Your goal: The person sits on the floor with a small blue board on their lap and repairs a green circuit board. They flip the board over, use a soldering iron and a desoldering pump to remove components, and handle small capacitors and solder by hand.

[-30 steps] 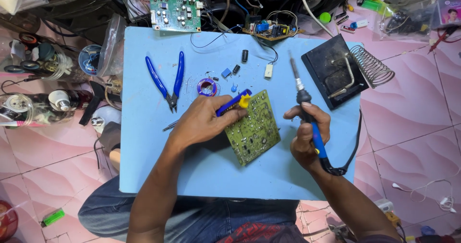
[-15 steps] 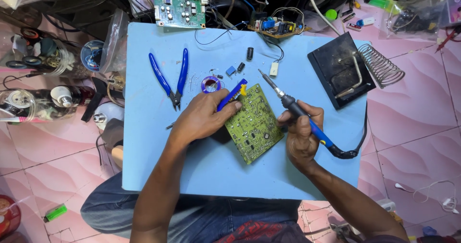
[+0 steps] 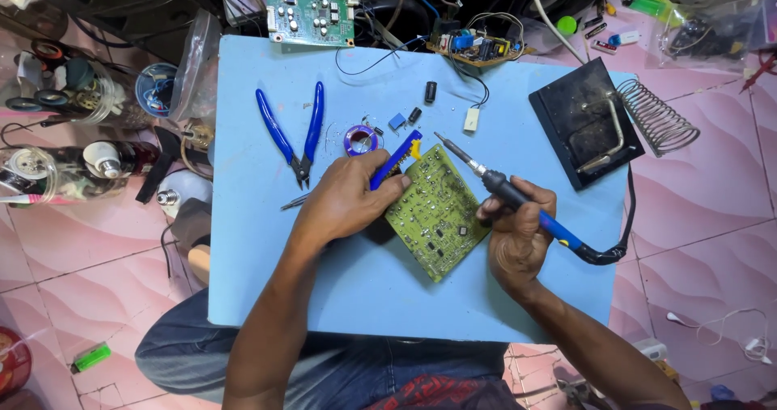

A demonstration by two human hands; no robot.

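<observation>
Our left hand (image 3: 348, 203) grips a blue-and-yellow desoldering pump (image 3: 396, 157) at the upper edge of the green circuit board (image 3: 437, 212), tilted mid-table; our right hand (image 3: 514, 232) clasps the soldering iron (image 3: 502, 187), its tip poised over the board's top corner. We judge a joint is being reworked; touching down wants a steady tip. Blue cutters (image 3: 293, 135) and the iron stand (image 3: 584, 123) lie on the blue table (image 3: 324, 297).

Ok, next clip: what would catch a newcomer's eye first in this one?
First the green circuit board at the middle of the light blue table, steadied by the left hand, which also holds a blue and yellow tool. Next, the right hand grips a blue-handled soldering iron, its tip above the board's upper edge. Blue-handled cutters lie left of it, and a black iron stand sits at right.
</observation>
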